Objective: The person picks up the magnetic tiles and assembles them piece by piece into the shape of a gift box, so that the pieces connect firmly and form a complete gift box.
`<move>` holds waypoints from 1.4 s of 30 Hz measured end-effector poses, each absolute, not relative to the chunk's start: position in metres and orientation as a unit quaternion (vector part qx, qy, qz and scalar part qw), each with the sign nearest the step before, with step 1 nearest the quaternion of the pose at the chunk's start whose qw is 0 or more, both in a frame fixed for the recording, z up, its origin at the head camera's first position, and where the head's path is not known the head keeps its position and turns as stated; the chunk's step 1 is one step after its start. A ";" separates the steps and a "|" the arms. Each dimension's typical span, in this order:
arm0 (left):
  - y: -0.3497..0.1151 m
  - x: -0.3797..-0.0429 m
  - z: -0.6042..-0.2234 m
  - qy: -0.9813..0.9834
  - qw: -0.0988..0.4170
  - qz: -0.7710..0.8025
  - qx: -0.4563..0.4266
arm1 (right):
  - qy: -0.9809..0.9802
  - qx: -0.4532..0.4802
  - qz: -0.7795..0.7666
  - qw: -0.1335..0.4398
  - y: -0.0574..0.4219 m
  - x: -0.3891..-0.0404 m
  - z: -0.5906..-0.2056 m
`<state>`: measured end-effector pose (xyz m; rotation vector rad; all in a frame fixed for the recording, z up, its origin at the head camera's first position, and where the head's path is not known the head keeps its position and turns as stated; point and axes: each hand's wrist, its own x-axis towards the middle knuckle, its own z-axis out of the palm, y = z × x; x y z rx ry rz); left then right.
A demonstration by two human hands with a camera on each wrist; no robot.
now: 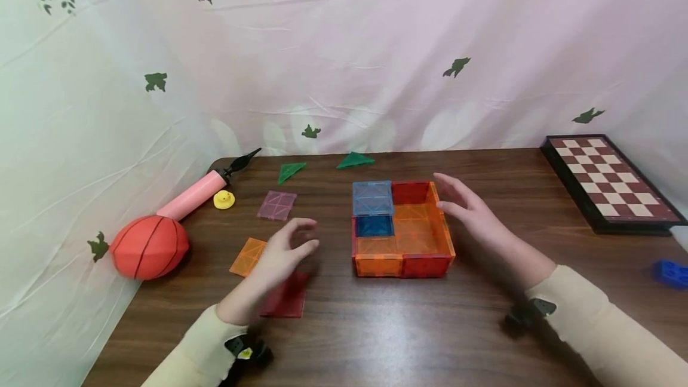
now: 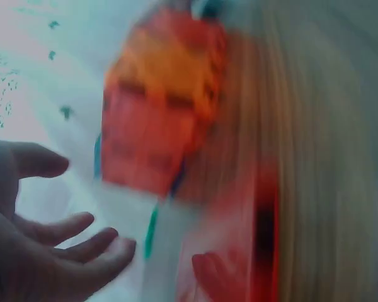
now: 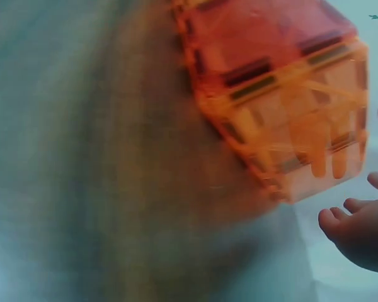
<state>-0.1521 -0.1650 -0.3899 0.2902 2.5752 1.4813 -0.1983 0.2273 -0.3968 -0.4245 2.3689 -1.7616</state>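
Note:
On the table stands a low box of translucent magnetic tiles [image 1: 424,266], with orange and red walls. One blue tile [image 1: 372,197] lies flat over its back left corner, and a darker blue patch shows below that tile. My right hand [image 1: 473,211] is beside the box's right wall, fingers spread and holding nothing. To the left of the box, my left hand [image 1: 285,252] hovers with loosely bent fingers and nothing in them. Beneath and near it lie a red tile [image 1: 287,300] and an orange tile [image 1: 248,257]. Both wrist views are blurred.
A purple tile [image 1: 277,205] and two green triangle tiles [image 1: 355,160] lie farther back. At the left are a red ball [image 1: 149,248], a pink pump [image 1: 193,194] and a yellow toy duck [image 1: 224,199]. A checkerboard [image 1: 613,184] and a blue block [image 1: 670,273] sit at the right.

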 end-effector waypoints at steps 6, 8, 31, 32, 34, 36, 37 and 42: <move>-0.210 -0.149 -0.389 0.977 -0.017 0.202 0.073 | 0.702 -0.137 -0.684 0.144 0.226 -0.185 -0.418; -0.219 -0.148 -0.389 0.986 -0.007 0.157 0.053 | 0.690 -0.133 -0.694 0.157 0.226 -0.179 -0.420; -0.212 -0.165 -0.388 0.980 -0.065 0.164 0.096 | 0.695 -0.121 -0.689 0.165 0.224 -0.175 -0.420; -0.207 -0.167 -0.385 0.975 -0.085 0.171 0.115 | 0.693 -0.122 -0.692 0.164 0.224 -0.176 -0.420; -0.194 -0.169 -0.378 0.963 -0.121 0.184 0.158 | 0.684 -0.126 -0.700 0.163 0.225 -0.176 -0.421; -0.181 -0.173 -0.368 0.948 -0.146 0.199 0.201 | 0.672 -0.130 -0.710 0.163 0.225 -0.175 -0.421; -0.174 -0.174 -0.363 0.940 -0.155 0.207 0.221 | 0.666 -0.132 -0.716 0.163 0.225 -0.175 -0.421; -0.137 -0.184 -0.340 0.900 -0.173 0.236 0.323 | 0.656 -0.136 -0.724 0.166 0.226 -0.174 -0.421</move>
